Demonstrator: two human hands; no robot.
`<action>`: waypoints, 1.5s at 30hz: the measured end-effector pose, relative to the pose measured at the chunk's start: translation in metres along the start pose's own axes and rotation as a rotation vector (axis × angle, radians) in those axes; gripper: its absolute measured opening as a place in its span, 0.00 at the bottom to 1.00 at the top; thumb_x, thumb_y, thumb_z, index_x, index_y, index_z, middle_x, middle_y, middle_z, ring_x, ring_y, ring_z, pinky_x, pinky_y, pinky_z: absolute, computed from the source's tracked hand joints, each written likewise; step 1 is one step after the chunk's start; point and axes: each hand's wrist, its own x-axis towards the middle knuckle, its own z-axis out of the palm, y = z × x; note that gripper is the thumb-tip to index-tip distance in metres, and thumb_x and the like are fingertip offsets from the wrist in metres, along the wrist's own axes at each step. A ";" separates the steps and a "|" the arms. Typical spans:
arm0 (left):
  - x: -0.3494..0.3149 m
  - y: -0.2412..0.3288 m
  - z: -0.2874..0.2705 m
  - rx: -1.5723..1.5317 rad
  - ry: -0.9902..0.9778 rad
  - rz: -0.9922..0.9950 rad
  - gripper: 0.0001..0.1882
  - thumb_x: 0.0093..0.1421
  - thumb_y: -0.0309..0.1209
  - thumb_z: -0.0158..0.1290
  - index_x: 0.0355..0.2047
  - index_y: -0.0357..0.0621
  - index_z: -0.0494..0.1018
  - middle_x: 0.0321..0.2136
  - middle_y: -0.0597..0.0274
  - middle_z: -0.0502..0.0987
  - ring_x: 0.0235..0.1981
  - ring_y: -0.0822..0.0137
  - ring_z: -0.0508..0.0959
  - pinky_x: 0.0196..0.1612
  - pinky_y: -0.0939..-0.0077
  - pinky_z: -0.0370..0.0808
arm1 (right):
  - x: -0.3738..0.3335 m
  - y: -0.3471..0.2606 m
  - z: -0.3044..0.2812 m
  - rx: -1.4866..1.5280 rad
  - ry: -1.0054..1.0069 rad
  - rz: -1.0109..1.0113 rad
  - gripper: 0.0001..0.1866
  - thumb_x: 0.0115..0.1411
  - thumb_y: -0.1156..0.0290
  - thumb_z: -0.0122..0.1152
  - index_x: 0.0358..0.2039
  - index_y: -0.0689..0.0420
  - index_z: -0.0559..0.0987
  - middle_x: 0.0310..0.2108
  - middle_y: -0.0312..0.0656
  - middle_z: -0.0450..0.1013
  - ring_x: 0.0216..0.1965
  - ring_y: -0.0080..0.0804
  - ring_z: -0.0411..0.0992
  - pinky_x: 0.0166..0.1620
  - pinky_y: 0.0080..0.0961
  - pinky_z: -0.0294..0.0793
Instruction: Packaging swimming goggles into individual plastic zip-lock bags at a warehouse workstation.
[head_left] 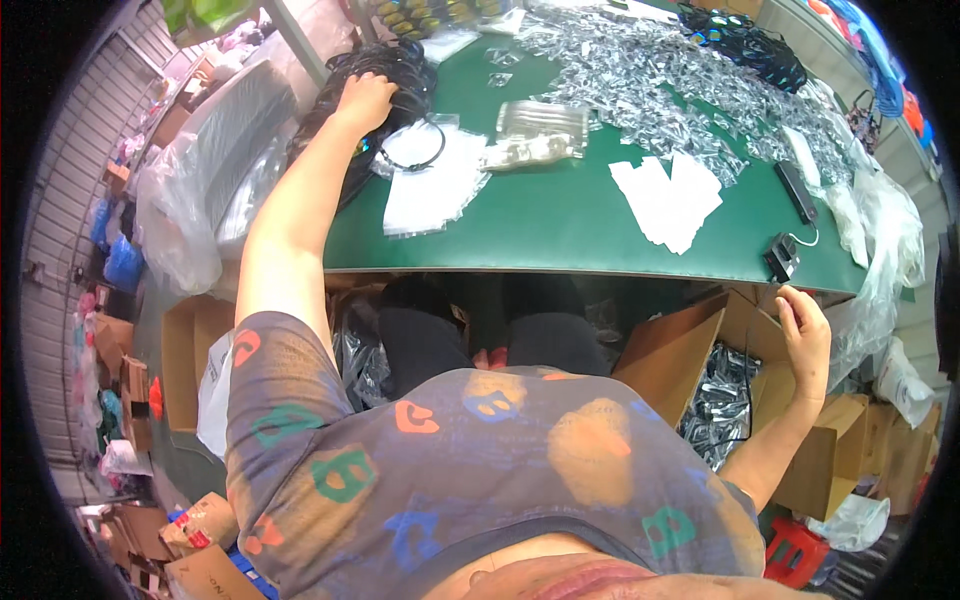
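The left grip (367, 100) was set on the heap of black cables (410, 75), its fingers half curled down among the coils. How far it was closed, and whether any one cable was held, could not be told, as the fingertips were partly hidden. The right grip (803, 335) was raised just off the near edge of the green desk (540, 245), above a cardboard box (668, 350) of shiny packets (720, 385); its fingers were bent and drawn close to the thumb, but whether anything thin was pinched could not be seen.

The step in hand was judged to be the picking of one cable from the heap. It would best be done with a single coil pinched and lifted upward, since neighbouring coils could easily be snagged by a sideways drag. The single looped cable (440, 152), lying just beside the left grip toward the body and the right, on the clear-edged white sleeves (425, 205), should be kept from being swept along. The right grip would be better brought across to steady the heap, with the small black device (782, 258) just beyond its fingertips, and that device's white lead (808, 240), left undisturbed.
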 end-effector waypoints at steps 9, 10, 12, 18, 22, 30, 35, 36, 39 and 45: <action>-0.051 0.002 -0.113 -0.262 0.595 0.070 0.10 0.58 0.24 0.58 0.42 0.45 0.79 0.39 0.56 0.82 0.46 0.53 0.80 0.52 0.59 0.75 | 0.018 -0.057 -0.010 0.111 -0.139 -0.211 0.10 0.63 0.75 0.64 0.44 0.63 0.80 0.33 0.46 0.76 0.36 0.37 0.76 0.44 0.26 0.75; -0.061 0.009 -0.142 -0.243 0.677 0.119 0.11 0.58 0.23 0.59 0.43 0.45 0.79 0.39 0.56 0.82 0.45 0.52 0.81 0.51 0.59 0.76 | 0.027 -0.066 -0.004 0.123 -0.105 -0.342 0.11 0.62 0.75 0.65 0.45 0.63 0.80 0.35 0.45 0.77 0.38 0.37 0.76 0.46 0.27 0.75; -0.085 0.030 -0.193 -0.251 0.798 0.129 0.13 0.58 0.22 0.60 0.44 0.45 0.79 0.40 0.58 0.83 0.43 0.51 0.81 0.50 0.59 0.77 | 0.046 -0.092 0.014 0.241 -0.088 -0.451 0.16 0.61 0.74 0.67 0.49 0.62 0.79 0.41 0.45 0.77 0.44 0.38 0.77 0.50 0.29 0.75; -0.137 0.126 -0.242 -0.516 0.728 0.251 0.19 0.53 0.20 0.62 0.46 0.47 0.80 0.41 0.58 0.83 0.42 0.55 0.82 0.46 0.64 0.79 | 0.077 -0.207 0.102 0.540 0.073 -0.689 0.40 0.54 0.61 0.77 0.64 0.57 0.70 0.58 0.49 0.72 0.59 0.48 0.72 0.61 0.40 0.71; -0.203 0.195 -0.190 -0.938 0.308 0.077 0.11 0.61 0.25 0.59 0.44 0.42 0.79 0.40 0.50 0.83 0.41 0.48 0.82 0.45 0.61 0.79 | 0.068 -0.257 0.129 0.124 -0.742 -0.463 0.20 0.61 0.56 0.67 0.45 0.58 0.79 0.35 0.55 0.79 0.41 0.50 0.79 0.45 0.42 0.76; -0.303 0.277 -0.096 -2.252 -0.271 -0.537 0.12 0.75 0.33 0.47 0.50 0.38 0.70 0.33 0.63 0.76 0.35 0.71 0.77 0.43 0.73 0.76 | 0.191 -0.205 0.222 0.152 -0.505 -0.762 0.15 0.63 0.56 0.63 0.44 0.50 0.86 0.41 0.44 0.82 0.44 0.44 0.80 0.47 0.38 0.79; -0.304 0.262 -0.103 -2.326 -0.065 -0.575 0.12 0.74 0.33 0.48 0.51 0.38 0.70 0.34 0.64 0.76 0.36 0.72 0.77 0.43 0.73 0.77 | 0.252 -0.195 0.267 -0.200 0.047 -0.937 0.11 0.59 0.58 0.65 0.35 0.50 0.85 0.36 0.42 0.81 0.41 0.45 0.80 0.45 0.42 0.80; -0.305 0.258 -0.105 -2.307 -0.034 -0.586 0.12 0.74 0.32 0.49 0.51 0.38 0.71 0.34 0.64 0.76 0.36 0.72 0.77 0.43 0.73 0.77 | 0.256 -0.198 0.271 -0.323 -0.076 -0.904 0.12 0.59 0.57 0.66 0.38 0.50 0.84 0.37 0.42 0.81 0.41 0.46 0.80 0.44 0.44 0.80; -0.315 0.250 -0.104 -2.292 0.031 -0.605 0.11 0.73 0.31 0.50 0.51 0.39 0.72 0.33 0.64 0.77 0.35 0.72 0.77 0.43 0.74 0.78 | 0.253 -0.195 0.273 -0.446 -0.255 -0.809 0.14 0.59 0.55 0.66 0.39 0.50 0.82 0.37 0.44 0.80 0.40 0.47 0.80 0.43 0.46 0.79; -0.311 0.253 -0.097 -2.294 0.023 -0.607 0.11 0.72 0.31 0.51 0.50 0.39 0.72 0.34 0.65 0.77 0.36 0.73 0.77 0.43 0.73 0.78 | 0.236 -0.179 0.261 -0.394 -0.245 -0.784 0.14 0.62 0.56 0.62 0.33 0.54 0.80 0.30 0.47 0.80 0.33 0.50 0.81 0.37 0.47 0.80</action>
